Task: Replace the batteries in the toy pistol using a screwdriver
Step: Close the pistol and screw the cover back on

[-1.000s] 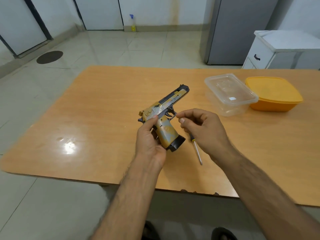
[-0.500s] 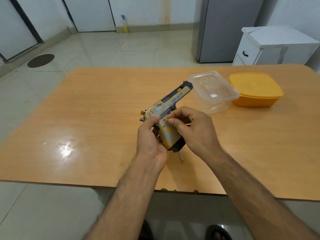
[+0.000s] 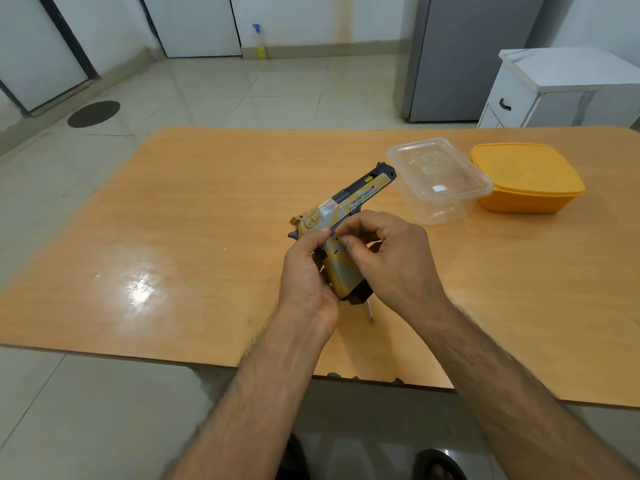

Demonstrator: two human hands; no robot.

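Note:
A tan and black toy pistol (image 3: 360, 195) is held above the wooden table (image 3: 207, 202), barrel pointing up and to the right, grip pointing down toward me. My left hand (image 3: 304, 275) wraps the back of the grip, thumb on the rear of the slide. My right hand (image 3: 391, 261) reaches in from the right, its thumb and fingertips pinched on the side of the frame just above the grip. A screwdriver (image 3: 370, 310) lies on the table under my hands; only its thin metal shaft shows below the pistol's base.
A transparent plastic container (image 3: 436, 181) stands right of the pistol's muzzle, with an orange lidded container (image 3: 526, 178) beside it. Beyond the table's far right corner are a white cabinet (image 3: 554, 84) and a grey refrigerator (image 3: 467, 57). The near table edge runs just below my wrists.
My right hand has moved left from above the screwdriver onto the pistol's frame. The left hand kept its hold on the grip. The screwdriver stayed on the table.

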